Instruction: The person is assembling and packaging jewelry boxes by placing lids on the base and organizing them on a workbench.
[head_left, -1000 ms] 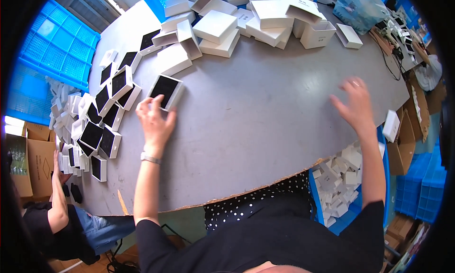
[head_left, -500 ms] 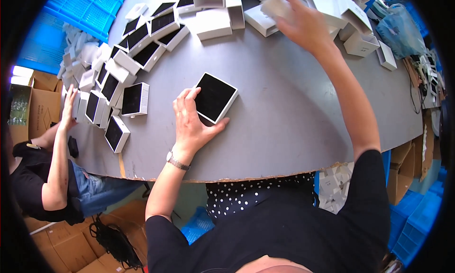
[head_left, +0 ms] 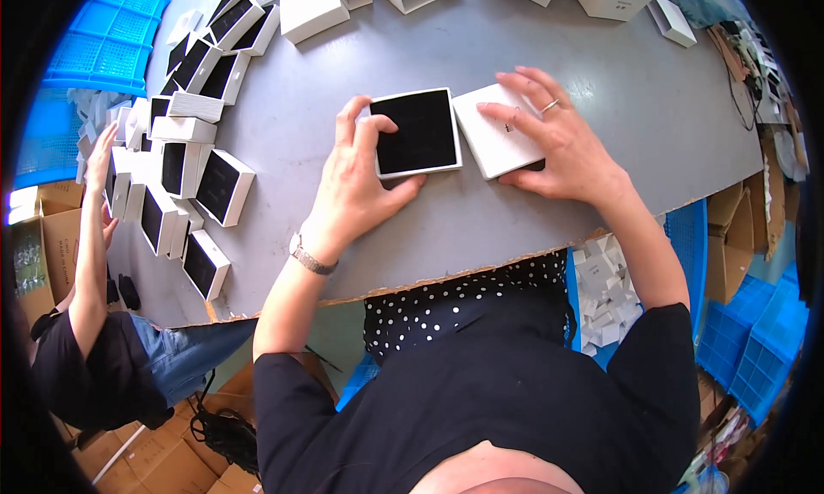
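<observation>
My left hand [head_left: 356, 172] grips a shallow white box with a black inner pad [head_left: 417, 133] by its left side, fingers over the far rim and thumb at the near edge. Just right of it, a white box sleeve [head_left: 493, 138] with small dark print is in my right hand [head_left: 558, 142]. Its fingers lie over the top and the thumb is at the near edge. The sleeve is tilted, and its left edge is close to the box's right side; whether they touch I cannot tell. Both are over the grey table [head_left: 343, 65].
Several white boxes with black pads [head_left: 225, 185] are heaped along the table's left. White sleeves [head_left: 314, 12] line the far edge. At the left, a co-worker's arm [head_left: 90, 211] reaches to the heap. Blue crates [head_left: 107, 35] stand behind it. A bin of white pieces [head_left: 605, 288] sits below the near edge.
My right hand has come back from the far pile with a white sleeve and is now beside the box. My left hand has turned the box squarer to me. The view has shifted.
</observation>
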Tool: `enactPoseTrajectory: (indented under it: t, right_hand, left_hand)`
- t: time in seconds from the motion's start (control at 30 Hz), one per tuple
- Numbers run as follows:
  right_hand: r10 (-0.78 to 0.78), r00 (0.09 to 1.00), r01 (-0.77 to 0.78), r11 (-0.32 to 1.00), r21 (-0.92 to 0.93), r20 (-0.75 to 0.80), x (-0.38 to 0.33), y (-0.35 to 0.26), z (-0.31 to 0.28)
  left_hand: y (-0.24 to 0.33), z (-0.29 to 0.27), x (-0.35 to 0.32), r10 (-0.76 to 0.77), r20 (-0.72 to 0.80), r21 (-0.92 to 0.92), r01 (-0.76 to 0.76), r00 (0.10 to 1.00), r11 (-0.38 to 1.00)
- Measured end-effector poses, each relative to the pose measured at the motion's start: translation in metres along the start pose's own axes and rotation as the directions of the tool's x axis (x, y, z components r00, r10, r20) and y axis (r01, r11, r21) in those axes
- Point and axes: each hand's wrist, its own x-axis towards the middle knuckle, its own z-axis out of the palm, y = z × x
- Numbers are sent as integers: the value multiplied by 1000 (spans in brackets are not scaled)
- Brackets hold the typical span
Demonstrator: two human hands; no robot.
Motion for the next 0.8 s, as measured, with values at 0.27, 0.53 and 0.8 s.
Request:
enactPoseTrajectory:
  t: [0.27,0.53,0.8]
  right_hand:
    - [23,994,-16,998,68,-103,-8,-11,9]
    - [147,980,-176,952,-250,-133,0,-38,-1]
    - [-113,993,111,993,41,41,-13,-27,-2]
  left_hand:
    - [16,3,-22,-112,1,-162,111,994,981]
    - [8,4,-17,-198,-60,-82,192,978,978]
    - [-11,-6,-17,-246,-111,-99,235,963,967]
